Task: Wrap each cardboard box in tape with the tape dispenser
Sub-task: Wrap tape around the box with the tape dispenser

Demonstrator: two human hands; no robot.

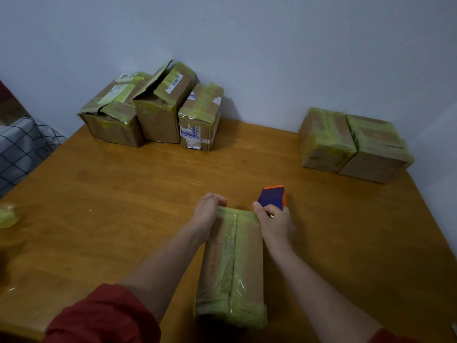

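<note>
Taped cardboard box [232,266] btwn hands; right hand [273,219] grips tape dispenser [273,196].

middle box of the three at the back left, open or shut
Open: the middle box has one top flap lifted up, with a dark gap beneath it.

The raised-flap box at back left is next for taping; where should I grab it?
Raised-flap box: come from the front and above, since the left box and right box crowd its sides and the wall stands behind. Grip its near top edge, not the loose flap, which may bend.
</note>
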